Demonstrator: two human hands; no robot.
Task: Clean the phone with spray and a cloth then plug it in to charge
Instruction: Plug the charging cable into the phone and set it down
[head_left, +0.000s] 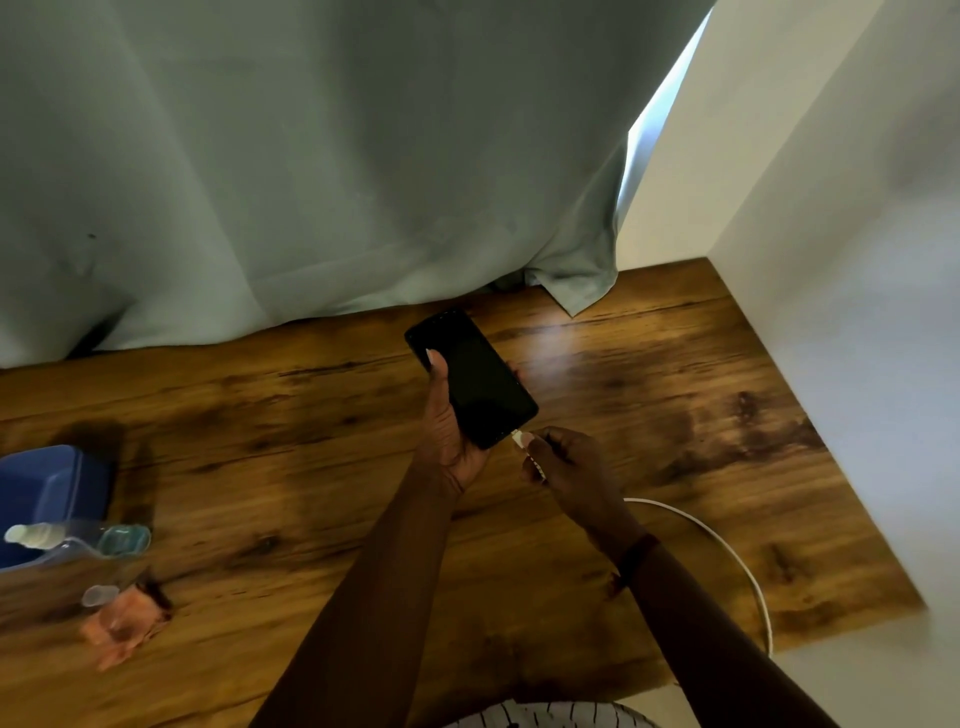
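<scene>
My left hand holds a black phone above the wooden table, screen up and dark, thumb resting on its left edge. My right hand pinches the white plug of a charging cable right at the phone's bottom edge; whether the plug is seated I cannot tell. The cable loops right and off the table's front edge. A clear spray bottle lies on its side at the far left. An orange cloth sits crumpled below it, with a small clear cap beside it.
A blue plastic container stands at the left edge, partly behind the spray bottle. A grey-green curtain hangs along the table's back. A white wall bounds the table on the right.
</scene>
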